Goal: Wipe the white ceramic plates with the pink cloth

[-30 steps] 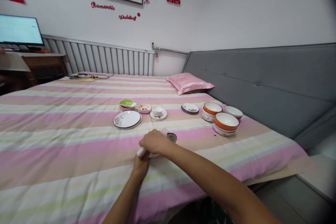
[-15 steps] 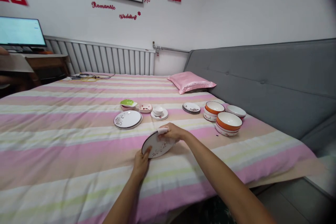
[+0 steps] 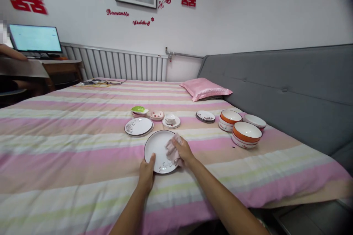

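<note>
My left hand (image 3: 146, 170) grips the near rim of a white plate (image 3: 157, 147) with a dark edge and small flower marks, tilted up toward me above the striped bed. My right hand (image 3: 183, 151) presses a pale pink cloth (image 3: 171, 148) against the plate's right side, fingers closed on the cloth.
The striped pink bedspread (image 3: 68, 147) carries another plate (image 3: 138, 126), a green dish (image 3: 139, 109), a small pink dish (image 3: 157, 115), stacked saucers (image 3: 171, 120), a stack of small plates (image 3: 205, 116) and orange-and-white bowls (image 3: 246, 133). Grey headboard (image 3: 289, 88) at right; a pink pillow (image 3: 205, 88) lies behind. At far left a person sits at a desk with a monitor (image 3: 35, 39).
The plate was lifted from flat on the bed and tilted to face me. My right hand moved from its far edge onto its face with the cloth. The camera tipped up slightly.
</note>
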The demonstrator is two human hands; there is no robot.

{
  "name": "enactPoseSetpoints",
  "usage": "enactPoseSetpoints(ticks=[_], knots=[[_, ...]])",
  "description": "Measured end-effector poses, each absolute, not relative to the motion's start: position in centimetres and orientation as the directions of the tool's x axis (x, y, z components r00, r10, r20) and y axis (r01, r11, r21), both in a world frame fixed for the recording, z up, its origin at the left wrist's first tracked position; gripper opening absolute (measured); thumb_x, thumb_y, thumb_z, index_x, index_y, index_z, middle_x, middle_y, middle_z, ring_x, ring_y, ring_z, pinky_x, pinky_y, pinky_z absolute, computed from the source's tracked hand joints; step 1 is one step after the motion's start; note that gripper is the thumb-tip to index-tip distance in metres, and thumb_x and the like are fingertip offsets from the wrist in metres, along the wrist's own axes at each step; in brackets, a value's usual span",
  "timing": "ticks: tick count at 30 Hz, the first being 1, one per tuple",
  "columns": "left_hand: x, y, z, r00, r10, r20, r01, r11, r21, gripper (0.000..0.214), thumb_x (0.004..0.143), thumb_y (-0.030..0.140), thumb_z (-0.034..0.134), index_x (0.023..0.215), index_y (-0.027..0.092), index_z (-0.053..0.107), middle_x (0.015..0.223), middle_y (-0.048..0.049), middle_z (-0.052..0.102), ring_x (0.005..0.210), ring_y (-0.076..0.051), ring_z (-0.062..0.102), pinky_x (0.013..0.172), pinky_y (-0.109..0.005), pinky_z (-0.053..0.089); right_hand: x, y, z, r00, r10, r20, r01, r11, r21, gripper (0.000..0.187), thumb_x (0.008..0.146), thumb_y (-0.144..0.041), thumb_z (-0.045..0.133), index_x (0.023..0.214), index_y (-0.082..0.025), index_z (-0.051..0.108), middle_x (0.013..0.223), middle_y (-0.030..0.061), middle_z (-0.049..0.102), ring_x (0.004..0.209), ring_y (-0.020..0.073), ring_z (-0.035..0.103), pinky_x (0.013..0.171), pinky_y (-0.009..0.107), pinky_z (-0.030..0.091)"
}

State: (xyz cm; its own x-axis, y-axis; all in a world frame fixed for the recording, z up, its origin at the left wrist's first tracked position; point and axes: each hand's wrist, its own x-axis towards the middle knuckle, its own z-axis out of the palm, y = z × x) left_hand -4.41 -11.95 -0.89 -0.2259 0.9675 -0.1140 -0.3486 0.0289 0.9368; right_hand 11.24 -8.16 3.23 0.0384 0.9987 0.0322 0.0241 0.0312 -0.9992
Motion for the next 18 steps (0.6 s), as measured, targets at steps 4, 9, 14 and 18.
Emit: enactPoseSetpoints(ticks=[4,9,14,18], knots=[[-4.7,-11.5,-1.3,-0.306,0.939,-0.158,-0.417,0.017,0.909,0.038,0.077,0.035,0.064,0.108,0.013,0.057,0.102,-0.0153,0.068,0.079,-0.020,0.067,0.073,-0.035,0.055,9.1,-9.4,2.6,0.308,0.950,0.056,0.078,0.034,-0.996,0.040,0.078,-0.056,0.047,0.098,-0.022,0.052,0.095,0.0062,0.065,0.089,0.0205,0.062,0.076,0.031,0.048],[-4.5,-11.4,-1.2,-0.385,0.905,-0.184,-0.460,-0.015,0.888,0.031,0.081,0.030,0.059,0.108,0.013,0.057,0.102,-0.0149,0.067,0.076,-0.018,0.067,0.071,-0.032,0.055,5.9,-11.8,1.4,0.469,0.883,0.019,0.113,-0.038,-0.993,0.046,0.084,-0.050,0.036,0.115,-0.017,0.045,0.113,0.0139,0.060,0.103,0.0259,0.057,0.084,0.037,0.043],[-4.4,-11.4,-1.3,-0.397,0.900,-0.182,-0.478,-0.033,0.878,0.028,0.081,0.027,0.059,0.105,0.013,0.059,0.097,-0.0135,0.068,0.072,-0.018,0.068,0.069,-0.032,0.055,3.6,-12.1,0.8,0.516,0.853,0.084,0.286,-0.079,-0.955,0.049,0.087,-0.035,0.029,0.129,-0.009,0.032,0.129,0.0202,0.049,0.117,0.0244,0.050,0.090,0.034,0.040],[-4.5,-11.2,-1.6,-0.413,0.895,-0.167,-0.475,-0.054,0.878,0.026,0.080,0.025,0.061,0.102,0.012,0.061,0.101,-0.0145,0.068,0.081,-0.018,0.067,0.074,-0.030,0.054,3.9,-11.0,0.8,0.515,0.849,0.122,0.397,-0.110,-0.911,0.042,0.089,-0.030,0.023,0.126,-0.012,0.034,0.119,0.0181,0.056,0.107,0.0248,0.056,0.080,0.033,0.042]])
